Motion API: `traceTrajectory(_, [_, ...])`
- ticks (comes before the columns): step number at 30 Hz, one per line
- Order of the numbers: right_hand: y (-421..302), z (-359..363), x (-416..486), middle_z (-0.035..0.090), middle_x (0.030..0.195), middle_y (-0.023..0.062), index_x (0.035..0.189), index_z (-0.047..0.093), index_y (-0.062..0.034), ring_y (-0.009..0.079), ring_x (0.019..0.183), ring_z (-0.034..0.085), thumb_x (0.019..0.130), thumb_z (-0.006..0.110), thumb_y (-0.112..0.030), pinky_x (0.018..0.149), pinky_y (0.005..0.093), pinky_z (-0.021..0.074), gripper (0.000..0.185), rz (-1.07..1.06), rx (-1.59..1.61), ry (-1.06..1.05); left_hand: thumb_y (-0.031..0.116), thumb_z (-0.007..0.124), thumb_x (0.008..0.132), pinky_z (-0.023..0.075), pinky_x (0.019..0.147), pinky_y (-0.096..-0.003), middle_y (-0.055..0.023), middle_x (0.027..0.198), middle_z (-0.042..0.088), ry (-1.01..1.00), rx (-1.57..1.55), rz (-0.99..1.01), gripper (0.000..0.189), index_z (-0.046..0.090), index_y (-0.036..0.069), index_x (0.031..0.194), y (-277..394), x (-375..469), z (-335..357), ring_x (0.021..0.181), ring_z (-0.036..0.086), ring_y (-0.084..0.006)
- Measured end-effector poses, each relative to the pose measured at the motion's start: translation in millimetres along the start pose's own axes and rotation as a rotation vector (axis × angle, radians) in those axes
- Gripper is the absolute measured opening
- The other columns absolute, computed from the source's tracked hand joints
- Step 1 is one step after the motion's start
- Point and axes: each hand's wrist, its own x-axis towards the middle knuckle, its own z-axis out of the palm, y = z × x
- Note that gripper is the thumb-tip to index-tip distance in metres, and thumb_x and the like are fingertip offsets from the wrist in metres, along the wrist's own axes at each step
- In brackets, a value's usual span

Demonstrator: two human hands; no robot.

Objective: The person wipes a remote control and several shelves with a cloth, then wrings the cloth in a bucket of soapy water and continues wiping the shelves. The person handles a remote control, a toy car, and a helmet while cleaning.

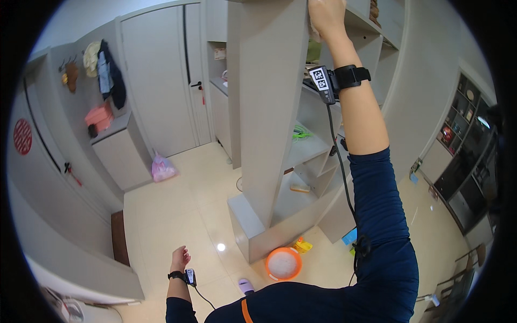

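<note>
My right hand [328,18] is raised high at the top edge of the view, against the side of a tall grey open shelf unit [270,101]. Something pale shows just under its palm, perhaps a cloth, but the fingers are partly cut off. My left hand [181,257] hangs low over the tiled floor, fingers loosely curled, with nothing seen in it. On the shelves lie a coil of green cord [301,132] and a wooden brush [300,188]. An orange basin [284,264] holding whitish, sudsy-looking water stands on the floor beside the unit's base, near a yellow bottle [303,245].
A low ledge [246,216] juts from the shelf unit's foot. A pink plastic bag [163,168] rests by a cabinet near the closed door [157,80]. Cables run from both wrist devices. Chairs [456,278] stand at the lower right.
</note>
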Motion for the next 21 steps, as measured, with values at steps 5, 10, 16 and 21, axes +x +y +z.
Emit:
traceTrajectory(5, [-12.3,-12.1,-0.6,0.067,0.112,0.0233,0.113,0.066,0.0019,0.0425,0.109,0.059,0.104,0.036,-0.025,0.097,0.0476,0.0447,0.041,-0.123,0.053,-0.018,0.024,0.066,0.094,0.053,0.064,-0.0305,0.0003,0.089,0.059,-0.166,0.169,0.098,0.016,0.06,0.013,0.104,69.4,65.9,70.2,0.072,0.056,-0.0123])
traceTrajectory(10, [44.9,-18.8,-4.2,0.066,0.11,0.0269,0.114,0.063,0.0056,0.0467,0.106,0.058,0.108,0.032,-0.03,0.096,0.0477,0.0452,0.047,-0.056,0.189,-0.175,0.021,0.066,0.094,0.0525,0.059,-0.0303,0.0006,0.078,0.06,-0.21,0.145,-0.001,0.011,0.06,0.012,0.094,70.2,113.7,103.9,0.063,0.055,-0.0124])
traceTrajectory(16, [92.4,-32.9,-11.9,0.064,0.11,0.0325,0.108,0.063,0.0062,0.05,0.105,0.057,0.109,0.03,-0.032,0.091,0.0507,0.0457,0.05,-0.048,-0.278,-0.076,0.02,0.066,0.095,0.0537,0.059,-0.0316,0.0004,0.075,0.061,-0.263,0.205,-0.162,0.012,0.061,0.009,0.093,71.3,116.3,78.1,0.057,0.056,-0.0125])
traceTrajectory(21, [-1.1,-13.7,3.5,0.07,0.113,0.0235,0.113,0.065,0.0047,0.0428,0.115,0.062,0.105,0.038,-0.025,0.097,0.0483,0.0489,0.041,-0.325,-0.14,-0.079,0.019,0.064,0.095,0.0539,0.061,-0.0321,0.0008,0.076,0.059,-0.275,0.397,-0.075,0.012,0.061,0.009,0.099,123.2,133.0,69.7,0.057,0.054,-0.0113])
